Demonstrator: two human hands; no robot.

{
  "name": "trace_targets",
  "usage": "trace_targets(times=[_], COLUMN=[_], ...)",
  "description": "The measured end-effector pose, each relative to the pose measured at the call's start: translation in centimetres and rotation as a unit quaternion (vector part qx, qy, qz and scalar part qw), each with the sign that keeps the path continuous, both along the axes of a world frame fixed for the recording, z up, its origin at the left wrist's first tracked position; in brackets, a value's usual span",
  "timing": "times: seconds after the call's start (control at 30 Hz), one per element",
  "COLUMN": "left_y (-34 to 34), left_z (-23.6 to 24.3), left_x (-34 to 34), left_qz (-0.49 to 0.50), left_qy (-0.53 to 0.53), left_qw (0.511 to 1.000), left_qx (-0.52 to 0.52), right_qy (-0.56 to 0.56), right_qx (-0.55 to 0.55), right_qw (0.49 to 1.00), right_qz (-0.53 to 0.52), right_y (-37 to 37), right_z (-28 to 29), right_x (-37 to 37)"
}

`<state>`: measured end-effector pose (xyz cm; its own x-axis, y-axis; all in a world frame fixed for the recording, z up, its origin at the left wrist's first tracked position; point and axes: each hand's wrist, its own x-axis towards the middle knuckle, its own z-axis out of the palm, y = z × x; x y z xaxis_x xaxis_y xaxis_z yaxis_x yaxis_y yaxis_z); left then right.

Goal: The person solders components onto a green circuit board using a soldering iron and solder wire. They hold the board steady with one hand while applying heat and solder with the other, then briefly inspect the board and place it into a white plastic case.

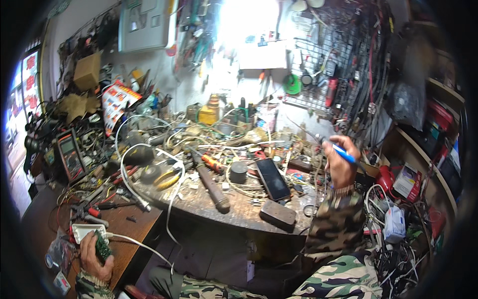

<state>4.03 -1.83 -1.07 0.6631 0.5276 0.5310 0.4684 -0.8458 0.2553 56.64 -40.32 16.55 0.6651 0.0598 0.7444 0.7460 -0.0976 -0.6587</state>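
Observation:
My left hand is at the lower left, its fingers closed on a small green circuit board. Against that board lies an open white plastic housing, from which a white cable runs off to the right. Raised over the right side of the bench, my right hand grips a soldering iron by its blue handle. The iron's thin metal end points up and to the left, away from the board.
A black phone, a brown metal block, pliers and a dark-handled tool lie on the cluttered bench. A multimeter leans at the left. Tangled cables and boxes crowd the right, beside curved wooden shelving.

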Motion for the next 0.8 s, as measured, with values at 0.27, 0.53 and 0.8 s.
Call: trace_targets(times=[0.27, 0.53, 0.8], left_y=[1.8, -0.9, -0.8], left_z=[-1.0, 3.2, 3.2], left_x=[-0.4, 1.8, 3.3], left_qz=[0.005, -0.029, -0.031], left_qy=[0.006, 0.048, 0.039], left_qw=[0.999, 0.998, 0.999], left_qx=[-0.036, -0.003, 0.002], right_qy=[0.099, 0.072, 0.17], right_qx=[-0.034, -0.109, -0.104], right_qw=[0.977, 0.912, 0.896], right_qz=[-0.187, -0.389, -0.396], right_y=[-9.9, -12.2, -15.5], right_z=[1.2, -1.2, -1.9], right_x=[16.3, 23.4, 30.0])
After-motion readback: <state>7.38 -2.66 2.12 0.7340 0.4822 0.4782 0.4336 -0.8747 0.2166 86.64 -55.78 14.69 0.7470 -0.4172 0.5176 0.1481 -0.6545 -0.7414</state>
